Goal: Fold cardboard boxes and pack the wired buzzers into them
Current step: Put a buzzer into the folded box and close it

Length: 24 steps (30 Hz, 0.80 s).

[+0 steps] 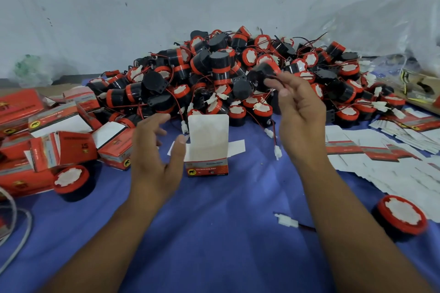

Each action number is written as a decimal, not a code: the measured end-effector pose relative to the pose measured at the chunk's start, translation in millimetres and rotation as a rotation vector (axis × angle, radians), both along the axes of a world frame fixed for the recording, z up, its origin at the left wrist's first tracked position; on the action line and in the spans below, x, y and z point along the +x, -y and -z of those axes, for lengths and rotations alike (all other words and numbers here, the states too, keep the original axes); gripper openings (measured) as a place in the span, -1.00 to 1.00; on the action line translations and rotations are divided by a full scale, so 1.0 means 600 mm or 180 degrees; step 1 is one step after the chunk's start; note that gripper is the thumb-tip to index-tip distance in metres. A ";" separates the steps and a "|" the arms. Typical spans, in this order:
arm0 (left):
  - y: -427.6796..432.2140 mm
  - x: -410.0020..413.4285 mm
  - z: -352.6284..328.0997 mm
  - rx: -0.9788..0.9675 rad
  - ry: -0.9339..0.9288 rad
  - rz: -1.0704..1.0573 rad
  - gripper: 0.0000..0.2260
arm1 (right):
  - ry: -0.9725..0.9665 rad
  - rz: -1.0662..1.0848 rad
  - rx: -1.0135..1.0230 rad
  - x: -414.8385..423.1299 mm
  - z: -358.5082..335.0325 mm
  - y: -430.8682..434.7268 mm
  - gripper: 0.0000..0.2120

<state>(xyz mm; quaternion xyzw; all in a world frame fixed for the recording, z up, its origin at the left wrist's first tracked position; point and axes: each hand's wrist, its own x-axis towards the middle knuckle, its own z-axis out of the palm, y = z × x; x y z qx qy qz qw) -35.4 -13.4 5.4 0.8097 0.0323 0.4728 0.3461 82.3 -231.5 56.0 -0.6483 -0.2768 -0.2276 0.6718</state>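
One box (207, 150) is stood upright on the worktop (214, 221), lid flap raised, side flaps spread, mouth open. Just left of it the left hand (154, 157) is held open, fingers loosely spread, thumb by the box's left flap, nothing gripped. Above and right of the box a blurred buzzer (264, 72) is pinched in the right hand (302, 121), apparently by its wire. Behind the box a pile (214, 74) of buzzers is heaped; folded boxes (59, 147) lie left, flat blanks (392, 166) right. Packing is judged in hand: the buzzer must be lowered into the mouth, wire tucked, box steadied.
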 end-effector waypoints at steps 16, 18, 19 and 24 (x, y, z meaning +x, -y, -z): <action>0.053 -0.007 -0.008 -0.0832 0.0024 0.0718 -0.54 | -0.0932 -0.2347 0.0379 -0.067 0.017 -0.070 -0.71; 0.055 -0.005 -0.010 -0.1094 0.0092 0.0617 -0.52 | -0.0647 -0.1920 -0.0115 -0.078 0.021 -0.078 -0.65; 0.052 -0.004 -0.010 -0.0864 0.0120 0.0426 -0.51 | -0.0422 -0.1633 -0.0469 -0.083 0.024 -0.081 -0.64; 0.028 -0.006 -0.012 -0.0407 -0.0120 -0.0035 -0.50 | 0.0973 -0.0833 -0.1414 -0.111 0.015 -0.088 -0.86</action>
